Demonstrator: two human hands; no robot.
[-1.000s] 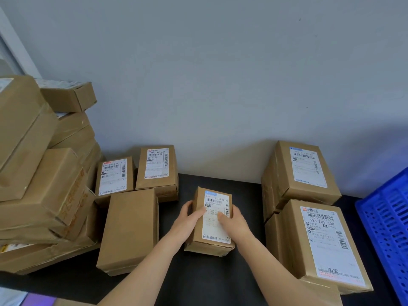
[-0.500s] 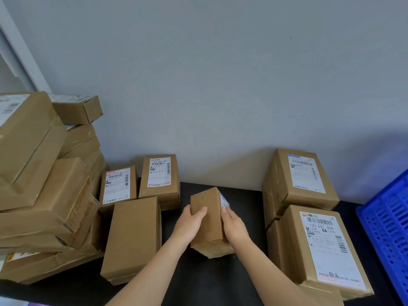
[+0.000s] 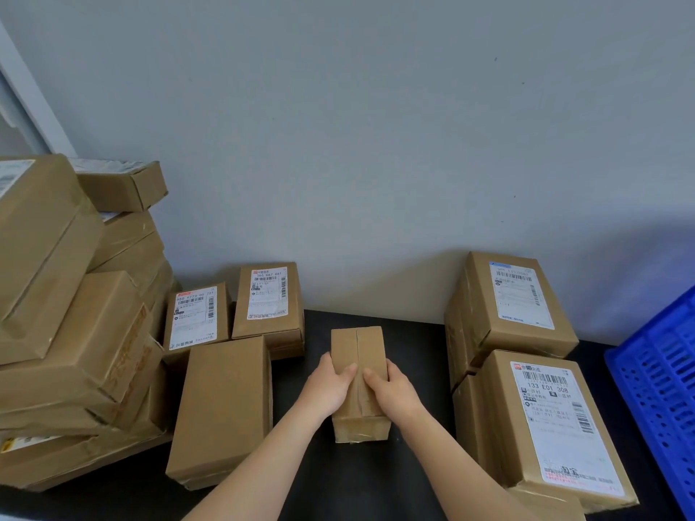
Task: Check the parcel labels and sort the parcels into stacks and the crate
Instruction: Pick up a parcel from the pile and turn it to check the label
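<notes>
Parcel (image 3: 359, 366) mid-table, gripped from both sides, taped seam up.
I saw the left hand (image 3: 331, 385) and right hand (image 3: 391, 389) clamped on its long sides, fingers curled over the top face; I couldn't tell if it rested on the black table (image 3: 376, 483). A plain parcel (image 3: 225, 408) sat just left, with two labelled ones behind (the rear parcel (image 3: 267, 295) read 360 667 661). To the right, the front stack's top parcel (image 3: 556, 426) read 133 E01 308, with the blue crate (image 3: 662, 389) beyond. A leaning pile (image 3: 67, 332) stood far left.
</notes>
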